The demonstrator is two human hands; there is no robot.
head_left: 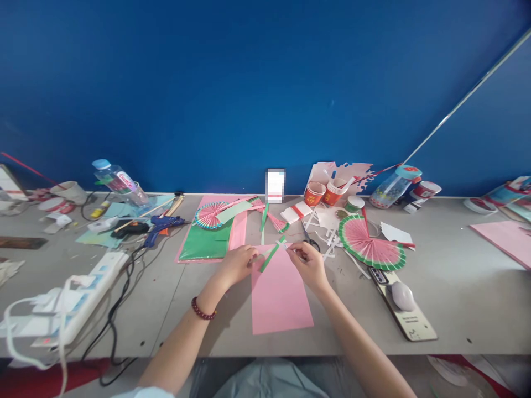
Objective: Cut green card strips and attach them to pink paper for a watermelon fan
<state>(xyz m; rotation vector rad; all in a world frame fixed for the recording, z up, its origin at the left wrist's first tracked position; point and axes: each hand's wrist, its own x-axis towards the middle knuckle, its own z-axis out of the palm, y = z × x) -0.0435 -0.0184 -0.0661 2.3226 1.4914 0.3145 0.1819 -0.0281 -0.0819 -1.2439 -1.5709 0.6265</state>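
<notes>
A pink paper sheet lies flat before me on the grey table. Over its far edge, a green paper strip slants across a narrow white strip. My left hand, with a beaded bracelet at the wrist, is closed in a pinch on the pale left end of the white strip. On the other side, my right hand pinches this strip's right end between thumb and fingertips. Scissors lie just beyond my right hand, partly hidden by paper scraps.
Pleated watermelon-patterned paper lies right, above a phone bearing a mouse. A green paper pack and glue gun are left, near a power strip with trailing cables. Red cups stand by the blue wall.
</notes>
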